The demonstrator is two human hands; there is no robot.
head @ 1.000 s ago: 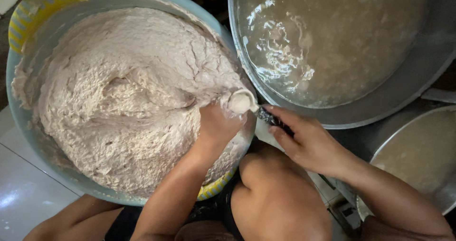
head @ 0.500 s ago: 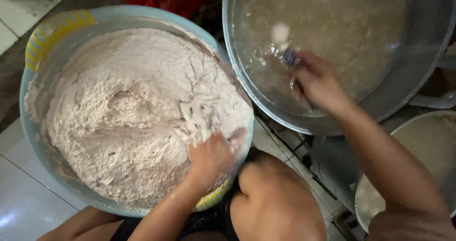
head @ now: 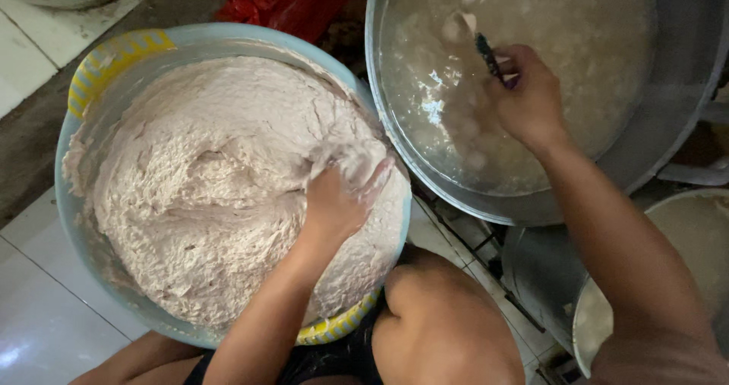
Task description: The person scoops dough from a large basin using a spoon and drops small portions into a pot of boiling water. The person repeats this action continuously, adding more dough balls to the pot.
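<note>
The left hand [head: 338,203] was sunk in the pale, sticky paste [head: 205,195] that filled the blue basin [head: 228,39], its fingers [head: 376,180] curled shut around a lump of paste at their tips. The right hand [head: 528,100] was closed around the dark handle of a spoon [head: 486,55], whose bowl, beyond the fingertips, dipped into cloudy water in the metal pot [head: 668,127] just beside the basin.

Floor-level food-prep kitchen: huge paste basin [head: 114,58], wide metal cooking pot [head: 676,134] of broth, tiled floor [head: 38,324].
</note>
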